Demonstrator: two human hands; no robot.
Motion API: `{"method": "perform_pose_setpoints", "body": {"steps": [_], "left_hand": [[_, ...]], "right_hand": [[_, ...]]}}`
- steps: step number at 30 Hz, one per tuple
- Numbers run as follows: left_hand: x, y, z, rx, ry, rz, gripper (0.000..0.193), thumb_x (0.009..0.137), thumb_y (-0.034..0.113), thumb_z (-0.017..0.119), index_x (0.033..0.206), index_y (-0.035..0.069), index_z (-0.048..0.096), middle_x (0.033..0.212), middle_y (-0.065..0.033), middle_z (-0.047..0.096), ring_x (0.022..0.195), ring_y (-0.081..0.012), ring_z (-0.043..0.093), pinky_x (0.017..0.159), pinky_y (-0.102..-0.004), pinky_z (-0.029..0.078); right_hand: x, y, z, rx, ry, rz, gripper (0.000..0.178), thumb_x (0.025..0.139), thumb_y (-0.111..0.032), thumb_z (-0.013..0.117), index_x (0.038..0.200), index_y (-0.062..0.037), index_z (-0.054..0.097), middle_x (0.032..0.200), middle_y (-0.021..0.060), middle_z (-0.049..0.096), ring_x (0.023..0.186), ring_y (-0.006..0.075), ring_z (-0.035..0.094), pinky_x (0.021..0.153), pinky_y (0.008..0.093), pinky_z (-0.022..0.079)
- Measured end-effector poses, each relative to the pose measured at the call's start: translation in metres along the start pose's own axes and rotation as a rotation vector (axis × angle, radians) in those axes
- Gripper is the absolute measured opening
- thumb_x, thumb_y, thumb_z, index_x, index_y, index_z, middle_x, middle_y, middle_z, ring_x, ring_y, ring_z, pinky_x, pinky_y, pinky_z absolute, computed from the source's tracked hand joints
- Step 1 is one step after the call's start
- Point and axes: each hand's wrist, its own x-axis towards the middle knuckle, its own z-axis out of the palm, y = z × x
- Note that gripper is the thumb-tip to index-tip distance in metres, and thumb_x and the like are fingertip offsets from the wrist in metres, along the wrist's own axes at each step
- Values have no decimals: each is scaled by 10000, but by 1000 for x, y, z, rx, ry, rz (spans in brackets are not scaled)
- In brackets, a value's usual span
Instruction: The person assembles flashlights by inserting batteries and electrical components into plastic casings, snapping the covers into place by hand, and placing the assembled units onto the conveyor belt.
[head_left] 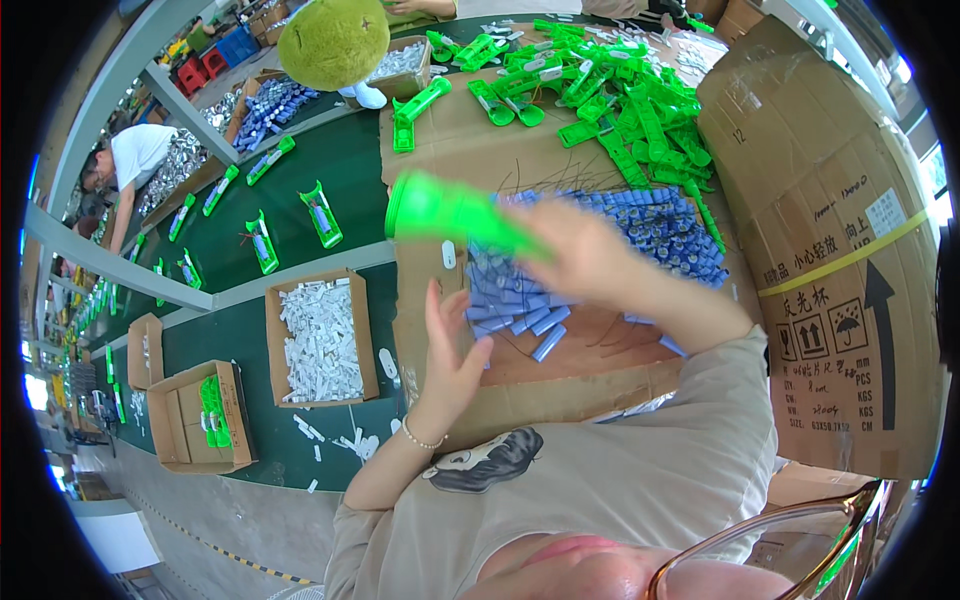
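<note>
My right hand [575,250] grips the narrow end of a bright green plastic housing [450,212], which is smeared by motion and points to the left. Lower and to the left, my left hand [450,345] is raised with thumb and fingers apart, holding nothing. Beneath and beside my right hand lie many blue battery cells [660,235] with thin dark wires, packed in rows on cardboard. A few loose cells [548,343] are nearest to my left hand. Behind them rises a heap of similar green housings [640,110].
A green conveyor belt [290,215] at left carries housings with cells inside. Beside it are a box of small white parts [322,340] and a box [180,425] holding green pieces. A tall carton [830,250] walls the right. Another person [140,160] bends over at far left.
</note>
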Motion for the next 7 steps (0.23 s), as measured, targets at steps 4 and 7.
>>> {"method": "perform_pose_setpoints", "body": {"steps": [4, 7], "left_hand": [[-26, -38, -24, 997, -124, 65, 782, 778, 212, 674, 1383, -42, 249, 1328, -275, 344, 1277, -441, 294, 1070, -513, 237], [-39, -64, -25, 1228, -189, 14, 857, 747, 350, 696, 1384, -26, 264, 1401, -243, 303, 1308, -407, 279, 1070, -554, 204]], "right_hand": [[99, 128, -43, -220, 97, 618, 418, 861, -307, 564, 1214, -84, 569, 955, 229, 644, 912, 344, 635, 808, 408, 496], [139, 290, -44, -401, 107, 812, 524, 813, -478, 519, 1148, -89, 623, 1106, 223, 616, 1051, 308, 600, 928, 404, 459]]}}
